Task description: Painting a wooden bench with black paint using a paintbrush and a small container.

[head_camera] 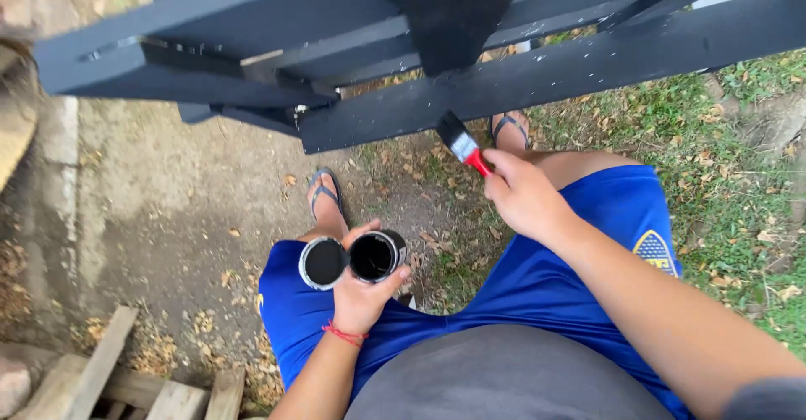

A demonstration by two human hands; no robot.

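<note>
Paint can [375,256] — black planks [537,76] ahead

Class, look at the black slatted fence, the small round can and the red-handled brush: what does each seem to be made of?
Black slatted fence: likely wooden boards, matt black paint, pale unpainted specks showing.
Small round can in the left hand: probably metal, shiny rim, black paint inside; its lid looks alike.
Red-handled brush in the right hand: glossy handle, possibly plastic; metal band, dark bristles.

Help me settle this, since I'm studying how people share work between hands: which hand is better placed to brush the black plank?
Probably the right hand: its fingers grip the red-handled brush, bristles close under the black plank. The left hand is lower, busy holding the open paint can and its lid.
</note>
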